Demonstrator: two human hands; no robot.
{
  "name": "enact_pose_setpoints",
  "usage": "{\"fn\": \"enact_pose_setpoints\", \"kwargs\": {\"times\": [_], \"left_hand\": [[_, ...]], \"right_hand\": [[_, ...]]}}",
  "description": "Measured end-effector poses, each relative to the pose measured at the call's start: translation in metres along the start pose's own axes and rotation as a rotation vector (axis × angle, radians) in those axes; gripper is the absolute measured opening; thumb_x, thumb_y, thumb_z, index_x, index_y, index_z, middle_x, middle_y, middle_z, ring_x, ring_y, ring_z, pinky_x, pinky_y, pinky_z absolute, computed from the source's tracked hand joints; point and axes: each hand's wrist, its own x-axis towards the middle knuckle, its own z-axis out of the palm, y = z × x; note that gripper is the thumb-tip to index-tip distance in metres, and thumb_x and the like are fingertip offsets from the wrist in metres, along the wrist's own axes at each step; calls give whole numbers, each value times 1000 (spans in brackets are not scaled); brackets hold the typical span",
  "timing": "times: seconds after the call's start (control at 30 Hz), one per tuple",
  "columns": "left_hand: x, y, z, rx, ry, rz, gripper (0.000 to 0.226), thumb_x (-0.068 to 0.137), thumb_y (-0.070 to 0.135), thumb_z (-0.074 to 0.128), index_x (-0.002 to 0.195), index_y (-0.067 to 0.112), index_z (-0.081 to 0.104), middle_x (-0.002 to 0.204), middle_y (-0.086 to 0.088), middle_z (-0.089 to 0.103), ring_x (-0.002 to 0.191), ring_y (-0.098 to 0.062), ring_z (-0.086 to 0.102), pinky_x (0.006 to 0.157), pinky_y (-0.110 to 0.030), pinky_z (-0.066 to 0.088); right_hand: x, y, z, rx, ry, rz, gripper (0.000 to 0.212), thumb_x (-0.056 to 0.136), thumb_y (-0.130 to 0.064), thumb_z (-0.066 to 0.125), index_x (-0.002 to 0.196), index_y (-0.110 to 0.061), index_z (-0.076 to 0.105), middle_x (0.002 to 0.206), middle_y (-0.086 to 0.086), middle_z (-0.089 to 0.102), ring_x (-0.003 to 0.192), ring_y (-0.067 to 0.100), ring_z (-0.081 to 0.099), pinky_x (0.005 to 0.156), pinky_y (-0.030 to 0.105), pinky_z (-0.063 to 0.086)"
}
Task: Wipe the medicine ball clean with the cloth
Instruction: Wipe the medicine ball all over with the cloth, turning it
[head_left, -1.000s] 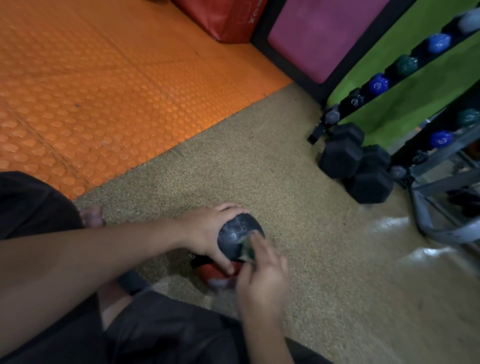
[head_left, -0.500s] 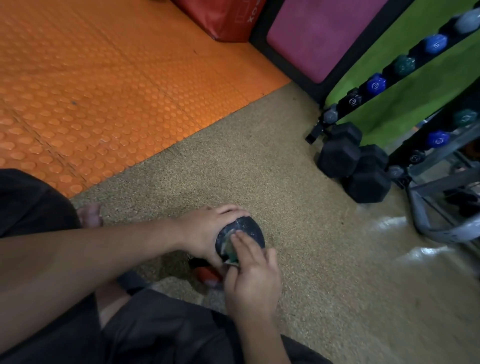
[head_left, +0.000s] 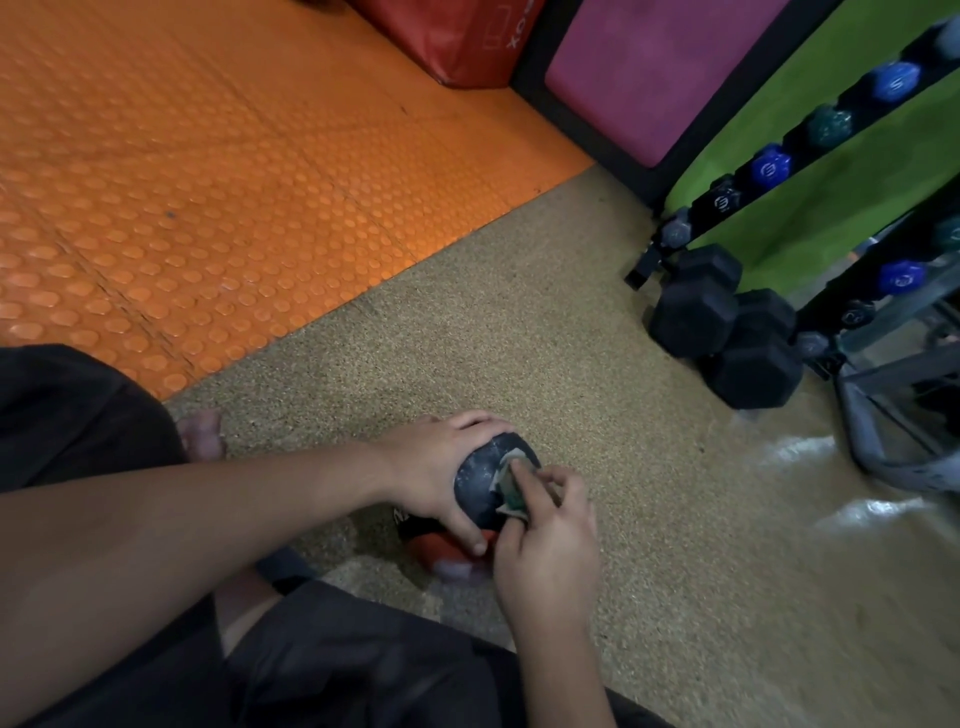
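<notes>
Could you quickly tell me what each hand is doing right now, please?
Left hand: grip curled round the ball, steadying it.
Right hand: fingers pressing the cloth onto the ball.

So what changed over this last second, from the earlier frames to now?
The right hand kept its grip on the small greenish cloth and rubbed it across the dark round medicine ball: toward the left hand, then back to the right side of the ball. The left hand stayed wrapped round the ball. The black hex dumbbells on the floor did not move.
</notes>
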Motion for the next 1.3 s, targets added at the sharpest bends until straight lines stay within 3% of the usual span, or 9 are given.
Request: {"fn": "enact_pose_setpoints", "kwargs": {"times": [0.2,0.37,0.6,0.7,0.8,0.93,1.07,1.23,1.3], "left_hand": [[-3,-9,1,36,-15,76,142,42,91,80,157,56,3,168,29,1,158,-21,21,127,-51,23],[-8,1,6,74,36,63,143,46,87,83,160,54,2,168,27,2,149,-28,32,124,-47,31],[-12,21,6,170,27,51,133,68,59,90,166,42,3,172,15,1,144,-28,31,117,-36,28],[-13,7,3,97,-5,98,137,62,66,91,164,46,2,170,21,1,149,-25,28,124,-39,25],[-14,-9,-3,51,-65,129,140,52,80,88,158,57,-2,168,28,-2,156,-24,22,127,-51,25],[-12,-8,-11,79,-122,179,140,55,77,89,161,55,0,169,30,-5,159,-18,11,129,-48,14],[-5,-7,-10,85,-126,153,142,54,81,87,161,54,-2,169,31,-6,159,-23,13,128,-54,18],[2,-3,4,70,-1,11,142,51,88,81,161,49,0,170,25,2,151,-31,33,124,-50,32],[5,6,9,106,29,-12,136,60,76,85,164,45,3,170,20,4,144,-37,39,121,-47,34]], "right_hand": [[-10,-8,-16,-118,-149,-69,59,77,-31,59,136,-32,64,111,-5,47,88,20,62,67,35,58],[4,-24,-42,-292,-385,-150,59,93,-42,55,149,-29,45,125,0,48,89,23,70,71,34,55],[13,-30,-50,41,-467,28,13,83,-31,57,86,-19,59,77,-4,65,72,21,62,62,33,46],[10,-26,-49,-77,-494,-160,43,83,-36,53,121,-19,63,97,1,68,86,24,66,72,36,54],[15,-21,-58,-267,-591,-374,71,91,-35,54,159,-25,34,131,-1,57,108,23,65,87,37,57],[42,-10,-77,-408,-673,-566,67,95,-31,53,158,-38,31,128,-10,52,103,19,65,81,36,58],[68,-6,-92,-420,-786,-554,58,103,-31,51,154,-51,34,134,-16,48,115,16,60,80,29,51],[40,-22,-71,-383,-715,-354,81,88,-54,36,162,-22,23,136,3,55,118,26,61,92,39,53],[28,-30,-56,-260,-596,-167,65,89,-40,47,148,-14,41,121,8,65,108,29,66,83,39,53]]}}
